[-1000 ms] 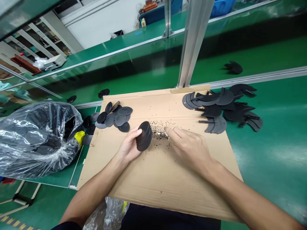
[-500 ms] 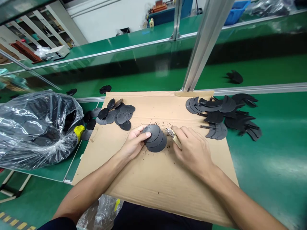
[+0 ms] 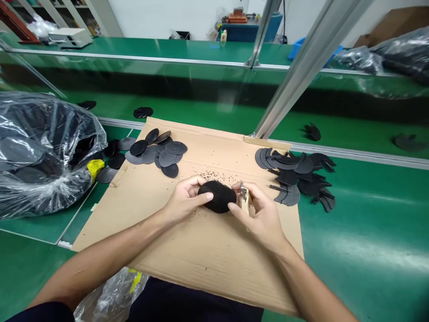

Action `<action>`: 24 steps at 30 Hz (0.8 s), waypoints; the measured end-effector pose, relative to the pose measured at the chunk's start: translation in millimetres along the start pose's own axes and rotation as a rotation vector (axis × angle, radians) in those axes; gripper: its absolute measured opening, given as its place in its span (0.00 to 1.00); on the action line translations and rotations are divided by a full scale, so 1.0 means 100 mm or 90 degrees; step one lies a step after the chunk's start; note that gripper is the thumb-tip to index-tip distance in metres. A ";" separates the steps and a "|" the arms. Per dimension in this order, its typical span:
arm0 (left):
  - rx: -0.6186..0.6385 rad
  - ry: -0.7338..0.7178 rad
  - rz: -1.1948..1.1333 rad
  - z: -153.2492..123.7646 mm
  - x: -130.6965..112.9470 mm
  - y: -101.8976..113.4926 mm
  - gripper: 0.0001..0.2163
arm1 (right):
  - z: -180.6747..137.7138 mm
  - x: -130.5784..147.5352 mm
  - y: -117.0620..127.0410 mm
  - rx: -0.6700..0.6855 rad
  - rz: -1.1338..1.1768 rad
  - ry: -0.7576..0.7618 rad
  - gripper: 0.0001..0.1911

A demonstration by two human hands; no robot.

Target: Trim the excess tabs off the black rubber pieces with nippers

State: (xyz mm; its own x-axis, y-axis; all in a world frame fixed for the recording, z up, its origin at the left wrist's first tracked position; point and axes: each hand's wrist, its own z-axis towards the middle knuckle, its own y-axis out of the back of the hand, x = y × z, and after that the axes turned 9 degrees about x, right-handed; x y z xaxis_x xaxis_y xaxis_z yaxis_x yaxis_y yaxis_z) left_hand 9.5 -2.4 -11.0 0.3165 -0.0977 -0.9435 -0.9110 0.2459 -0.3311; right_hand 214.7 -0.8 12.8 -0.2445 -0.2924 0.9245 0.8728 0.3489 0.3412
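My left hand (image 3: 188, 197) grips a fanned stack of black oval discs (image 3: 217, 197) at its left edge, thumb on top. Held in my right hand (image 3: 263, 214) is a pair of small nippers (image 3: 245, 199) with cream handles, its metal jaws pointing up and away. Thumb and fingertip of that hand reach the right edge of the discs; whether they pinch it I cannot make out. Tiny black scraps (image 3: 214, 174) lie scattered on the cardboard (image 3: 201, 259) just beyond and around the discs.
Loose black discs (image 3: 167, 157) are piled at the cardboard's far left. Fanned black pieces with thin stems (image 3: 288, 172) lie at its right edge. A clear plastic bag (image 3: 50, 156) of dark discs stands to the left. A metal post (image 3: 295, 67) rises behind the cardboard.
The discs have tilted and now look darker. My right hand has turned, swinging the nippers' jaws upward, and its fingertips have come to the discs' edge. The camera view has shifted.
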 end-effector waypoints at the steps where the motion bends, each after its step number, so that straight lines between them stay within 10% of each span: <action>1: 0.025 -0.007 0.012 0.00 0.01 0.01 0.13 | 0.00 0.00 -0.01 0.000 -0.048 0.015 0.11; 10: 0.112 -0.071 0.082 -0.01 -0.04 0.10 0.21 | -0.06 -0.03 -0.02 -0.078 -0.508 0.352 0.12; 24: 0.077 -0.109 0.402 0.06 -0.11 0.13 0.06 | -0.03 -0.10 -0.01 -0.075 -0.578 0.387 0.13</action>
State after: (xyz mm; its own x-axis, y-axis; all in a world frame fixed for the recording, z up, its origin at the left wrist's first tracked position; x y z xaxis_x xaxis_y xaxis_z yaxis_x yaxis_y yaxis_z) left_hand -4.6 7.5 -5.4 -0.2223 0.2523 -0.9418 -0.9023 0.3128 0.2967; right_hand 217.7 -1.5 3.1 -0.5952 -0.7987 0.0883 0.5164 -0.2960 0.8036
